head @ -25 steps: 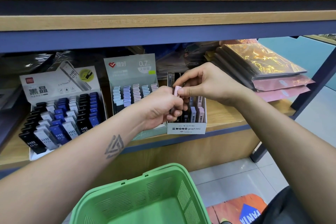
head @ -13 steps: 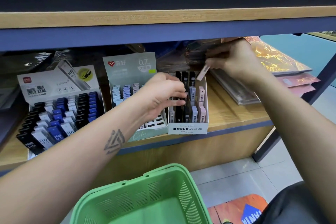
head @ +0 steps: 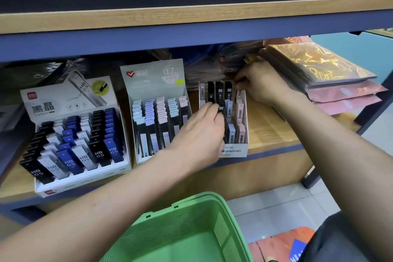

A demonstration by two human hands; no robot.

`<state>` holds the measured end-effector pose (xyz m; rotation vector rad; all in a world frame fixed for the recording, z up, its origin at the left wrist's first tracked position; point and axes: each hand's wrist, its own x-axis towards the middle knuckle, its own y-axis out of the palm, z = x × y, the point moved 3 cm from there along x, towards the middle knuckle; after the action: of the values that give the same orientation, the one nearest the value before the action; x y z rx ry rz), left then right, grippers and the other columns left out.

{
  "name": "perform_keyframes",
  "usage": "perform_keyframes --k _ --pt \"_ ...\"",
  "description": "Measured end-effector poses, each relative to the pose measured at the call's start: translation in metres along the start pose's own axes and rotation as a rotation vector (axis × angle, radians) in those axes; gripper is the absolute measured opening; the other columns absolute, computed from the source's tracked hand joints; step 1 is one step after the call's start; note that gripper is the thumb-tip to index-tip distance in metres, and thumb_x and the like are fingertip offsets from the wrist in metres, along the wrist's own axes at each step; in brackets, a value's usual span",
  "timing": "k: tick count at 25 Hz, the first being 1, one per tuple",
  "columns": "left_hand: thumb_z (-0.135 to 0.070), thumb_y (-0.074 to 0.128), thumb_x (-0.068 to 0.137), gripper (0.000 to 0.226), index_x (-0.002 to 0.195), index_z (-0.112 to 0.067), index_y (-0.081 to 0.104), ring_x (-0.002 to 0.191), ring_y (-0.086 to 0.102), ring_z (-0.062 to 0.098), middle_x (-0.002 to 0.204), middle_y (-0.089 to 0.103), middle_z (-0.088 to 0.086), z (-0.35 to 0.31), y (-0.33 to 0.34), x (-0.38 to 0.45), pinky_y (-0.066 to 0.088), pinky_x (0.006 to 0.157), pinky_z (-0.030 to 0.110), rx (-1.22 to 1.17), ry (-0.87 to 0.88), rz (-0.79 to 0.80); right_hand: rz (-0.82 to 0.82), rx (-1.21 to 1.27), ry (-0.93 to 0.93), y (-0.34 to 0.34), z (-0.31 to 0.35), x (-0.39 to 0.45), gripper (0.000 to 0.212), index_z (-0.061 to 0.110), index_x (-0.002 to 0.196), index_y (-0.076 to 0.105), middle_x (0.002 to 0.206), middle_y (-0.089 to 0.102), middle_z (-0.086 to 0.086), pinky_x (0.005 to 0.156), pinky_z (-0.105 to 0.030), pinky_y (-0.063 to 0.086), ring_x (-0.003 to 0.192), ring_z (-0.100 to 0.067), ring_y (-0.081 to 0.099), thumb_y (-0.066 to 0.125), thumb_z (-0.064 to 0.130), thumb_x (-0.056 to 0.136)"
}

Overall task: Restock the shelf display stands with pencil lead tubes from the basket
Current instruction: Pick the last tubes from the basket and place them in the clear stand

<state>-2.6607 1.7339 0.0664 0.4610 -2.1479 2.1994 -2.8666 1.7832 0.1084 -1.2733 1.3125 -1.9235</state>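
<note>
Lower centre: the green basket sits nearest the viewer; the part of its floor in view shows no tubes. Above it, both forearms reach to the lower shelf.

Centre: the left hand lies over the front left of the white graph MG stand, its fingers curled down among the black tubes. Whether they grip a tube cannot be told, as the fingertips are hidden.

Centre right: the right hand is at the stand's rear right corner, fingers curled low beside the pink tubes. A second ago this hand took a pink tube from the left hand; half a second ago it held that tube raised above the stand. Now it has come down to the back row, and the tube itself is hidden behind the fingers. Judged from this, the tube is being seated or has just been seated, so the hold cannot be told for certain.

Left: the HB 0.5 stand and the 0.7 stand look full.

Upper right: foil-wrapped packs lie stacked behind the right wrist.
</note>
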Motion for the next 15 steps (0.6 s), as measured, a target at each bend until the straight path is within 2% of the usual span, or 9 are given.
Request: perform_keyframes --k 1,3,7,10,15 --pt "-0.020 0.041 0.099 0.056 0.149 0.004 0.030 0.152 0.012 0.031 0.160 0.021 0.021 0.000 0.003 -0.001 0.011 0.123 0.037 0.050 -0.016 0.018 -0.012 -0.008 -0.001 0.002 -0.001 0.001 0.019 0.013 0.109 0.076 0.108 0.073 -0.008 0.087 -0.033 0.052 0.099 -0.027 0.067 0.073 0.014 0.090" --pt "-0.021 0.039 0.101 0.061 0.153 0.005 0.021 0.153 0.007 0.033 0.163 0.013 0.024 -0.002 0.003 -0.002 0.008 0.123 0.037 0.105 -0.038 0.035 -0.050 -0.030 -0.002 0.009 -0.001 0.001 0.014 0.014 0.102 0.076 0.100 0.073 -0.007 0.083 -0.037 0.057 0.092 -0.025 0.068 0.073 0.009 0.089" --pt "-0.019 0.040 0.100 0.057 0.149 0.005 0.026 0.153 0.010 0.034 0.162 0.015 0.025 -0.002 0.001 0.001 0.013 0.123 0.040 0.066 -0.047 0.021 -0.093 -0.067 -0.020 0.019 -0.005 -0.001 0.014 0.016 0.098 0.073 0.092 0.070 -0.004 0.074 -0.036 0.059 0.083 -0.022 0.068 0.067 0.005 0.090" --pt "-0.017 0.041 0.098 0.056 0.147 0.006 0.029 0.152 0.014 0.035 0.160 0.019 0.027 0.001 0.002 0.002 0.018 0.124 0.041 0.051 -0.056 0.021 -0.098 -0.021 -0.031 0.018 -0.005 -0.003 0.022 0.018 0.111 0.073 0.103 0.073 -0.004 0.079 -0.038 0.060 0.091 -0.022 0.069 0.067 0.008 0.092" --pt "-0.015 0.041 0.096 0.054 0.145 0.006 0.033 0.151 0.016 0.034 0.159 0.023 0.025 0.006 0.003 0.003 0.022 0.122 0.042 0.040 -0.057 -0.015 -0.108 0.006 0.004 0.011 0.001 -0.007 0.023 0.021 0.114 0.072 0.108 0.072 -0.003 0.083 -0.036 0.059 0.096 -0.021 0.068 0.064 0.012 0.094"
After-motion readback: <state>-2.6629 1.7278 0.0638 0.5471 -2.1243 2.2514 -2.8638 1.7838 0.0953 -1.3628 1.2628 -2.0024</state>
